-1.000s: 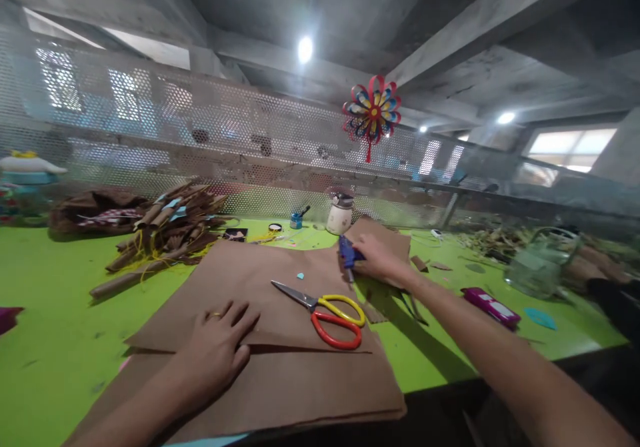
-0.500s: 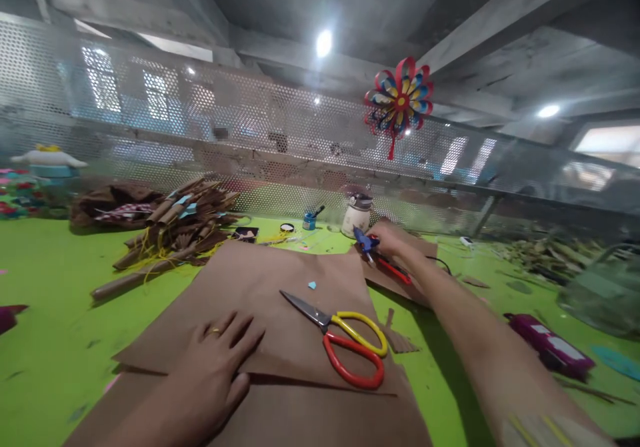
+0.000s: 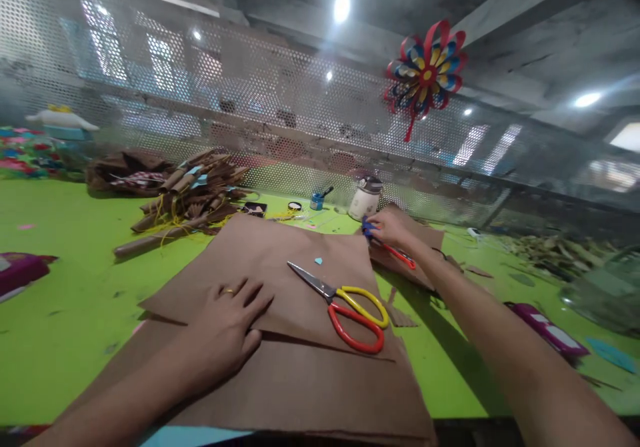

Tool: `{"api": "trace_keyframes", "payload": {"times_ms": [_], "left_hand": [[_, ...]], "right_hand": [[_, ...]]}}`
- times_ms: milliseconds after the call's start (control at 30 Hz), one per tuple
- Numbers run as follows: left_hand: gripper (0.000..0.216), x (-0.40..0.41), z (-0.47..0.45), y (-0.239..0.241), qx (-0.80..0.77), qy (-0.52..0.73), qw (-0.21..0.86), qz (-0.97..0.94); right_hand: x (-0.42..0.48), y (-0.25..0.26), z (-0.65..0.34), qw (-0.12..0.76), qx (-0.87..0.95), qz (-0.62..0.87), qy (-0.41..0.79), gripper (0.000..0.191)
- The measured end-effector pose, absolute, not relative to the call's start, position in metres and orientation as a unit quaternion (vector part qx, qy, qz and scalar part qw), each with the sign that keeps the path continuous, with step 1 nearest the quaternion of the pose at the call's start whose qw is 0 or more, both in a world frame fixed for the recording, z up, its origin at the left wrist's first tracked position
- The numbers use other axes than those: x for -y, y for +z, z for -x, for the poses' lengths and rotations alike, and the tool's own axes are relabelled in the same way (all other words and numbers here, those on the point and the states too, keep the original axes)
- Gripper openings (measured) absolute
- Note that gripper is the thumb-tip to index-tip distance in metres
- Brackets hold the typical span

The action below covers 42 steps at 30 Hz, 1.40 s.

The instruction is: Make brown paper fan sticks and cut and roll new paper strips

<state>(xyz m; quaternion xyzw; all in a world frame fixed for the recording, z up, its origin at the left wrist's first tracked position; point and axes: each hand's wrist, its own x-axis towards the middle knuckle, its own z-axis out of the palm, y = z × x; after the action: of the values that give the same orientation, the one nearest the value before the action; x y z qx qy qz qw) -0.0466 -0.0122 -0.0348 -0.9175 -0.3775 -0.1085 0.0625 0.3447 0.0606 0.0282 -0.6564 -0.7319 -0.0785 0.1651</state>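
1. Perf. metal screen point(image 3: 200, 100): spans bkgd, well beyond both sets of fingers.
2. Green table point(image 3: 90, 300): carries the stuff, out to L & R of both hands.
3. Brown sheets point(image 3: 280, 247): overlapping, flat under L fingers; upper one reaches nearly to R fingers.
4. Brown paper bundle point(image 3: 200, 193): rolls tangled w/ yellow strands, beyond L fingers & a bit to their left.
5. L hand point(image 3: 233, 317): palm down on upper sheet, fingers spread, nothing gripped.
6. R hand point(image 3: 393, 227): arm stretched fwd, fingers bent & closed on blue tool.
7. Pinwheel flower point(image 3: 427, 73): red/blue/yellow, hangs above & beyond R fingers.
8. Scissors point(image 3: 327, 292): on upper sheet btwn both hands, right of L fingers; blades point away & left, red + yellow handles nearer.
9. Purple pouch point(image 3: 550, 332): on table, well right of & nearer than R fingers.
10. White jar point(image 3: 364, 200): dark lid, upright, just beyond R fingers.
11. Blue tool point(image 3: 368, 225): at R fingertips, by upper sheet's far-right corner; mostly hidden, type unclear.
12. Blue pot point(image 3: 317, 201): beyond & left of R fingers.
13. Lt-blue scrap point(image 3: 319, 261): on upper sheet, nr scissor blades, btwn both sets of fingers.
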Motion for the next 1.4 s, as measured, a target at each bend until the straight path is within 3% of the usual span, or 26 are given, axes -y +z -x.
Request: {"api": "trace_keyframes", "payload": {"times_ms": [300, 600, 700, 767, 833, 1000, 1167, 1267, 1400], "left_hand": [[0.041, 0.017, 0.048, -0.036, 0.342, -0.12, 0.117, 0.925], [0.041, 0.014, 0.051, -0.038, 0.336, -0.124, 0.117, 0.926], [0.041, 0.014, 0.05, -0.037, 0.332, -0.127, 0.114, 0.928], [0.041, 0.014, 0.05, -0.037, 0.33, -0.128, 0.112, 0.929], [0.04, 0.013, 0.049, -0.037, 0.329, -0.127, 0.112, 0.929], [0.038, 0.014, 0.048, -0.036, 0.332, -0.121, 0.114, 0.929], [0.038, 0.016, 0.049, -0.035, 0.34, -0.126, 0.11, 0.926], [0.038, 0.017, 0.049, -0.035, 0.337, -0.124, 0.109, 0.927], [0.038, 0.016, 0.049, -0.035, 0.339, -0.118, 0.11, 0.927]], "right_hand": [[-0.029, -0.011, -0.219, 0.084, 0.811, 0.579, -0.015, 0.023], [-0.018, 0.002, -0.23, 0.106, 0.778, 0.618, 0.048, 0.022], [0.026, 0.026, -0.259, 0.114, 0.794, 0.583, 0.13, 0.02], [0.064, 0.045, -0.278, 0.111, 0.829, 0.448, 0.316, 0.025], [0.094, 0.059, -0.288, 0.07, 0.833, 0.393, 0.384, 0.028], [0.087, 0.048, -0.256, 0.157, 0.8, 0.55, 0.177, 0.037], [0.045, 0.0, -0.198, 0.089, 0.763, 0.64, -0.037, 0.027], [0.043, -0.017, -0.19, 0.102, 0.738, 0.665, -0.051, 0.017], [0.047, -0.02, -0.196, 0.144, 0.73, 0.668, -0.01, 0.018]]}}
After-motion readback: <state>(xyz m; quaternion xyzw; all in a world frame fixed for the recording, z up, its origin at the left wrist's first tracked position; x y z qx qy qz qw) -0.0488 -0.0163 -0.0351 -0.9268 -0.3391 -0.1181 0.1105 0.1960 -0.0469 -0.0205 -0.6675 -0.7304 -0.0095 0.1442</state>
